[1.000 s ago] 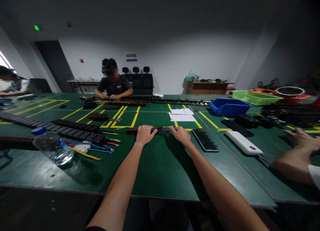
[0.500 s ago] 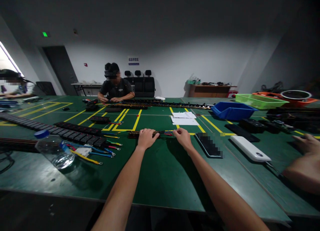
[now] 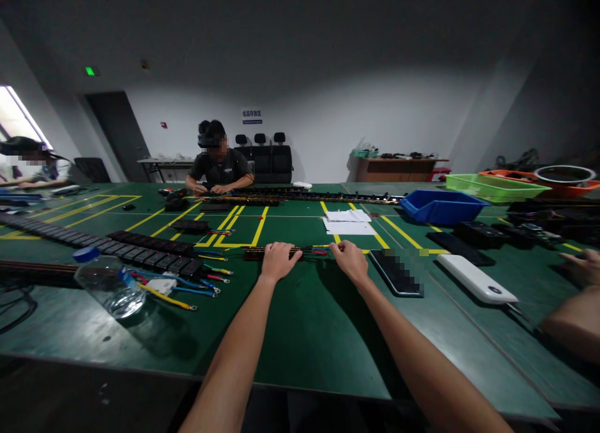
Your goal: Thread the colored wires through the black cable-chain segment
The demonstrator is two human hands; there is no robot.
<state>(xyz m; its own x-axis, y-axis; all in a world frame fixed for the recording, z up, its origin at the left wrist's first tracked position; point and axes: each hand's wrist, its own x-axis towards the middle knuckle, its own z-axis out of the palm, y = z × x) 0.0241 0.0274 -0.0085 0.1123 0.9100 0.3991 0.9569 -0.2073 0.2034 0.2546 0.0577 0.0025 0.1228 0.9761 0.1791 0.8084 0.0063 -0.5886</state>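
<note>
My left hand [image 3: 280,261] lies over a short dark strip with copper-coloured bars [image 3: 254,253] on the green table, its fingers wrapped over the far side and the thumb pointing right. From the strip's right end run thin red, blue and yellow wires [image 3: 320,251]. Their far ends reach my right hand [image 3: 349,261], which is closed in a pinch on them; the wire tips are hidden by the fingers. Right of that hand lies a phone [image 3: 391,270].
A water bottle [image 3: 110,289] stands left, beside long black segmented strips [image 3: 145,255] with lugged cables [image 3: 171,295]. To the right are a white power bank [image 3: 475,278], a blue bin [image 3: 440,208] and another person's arm [image 3: 576,314]. A co-worker [image 3: 220,164] sits opposite; papers [image 3: 347,222] lie ahead.
The camera has turned slightly, so the whole scene sits a little further right and lower. Both hands keep the same grip and place on the strip and wires.
</note>
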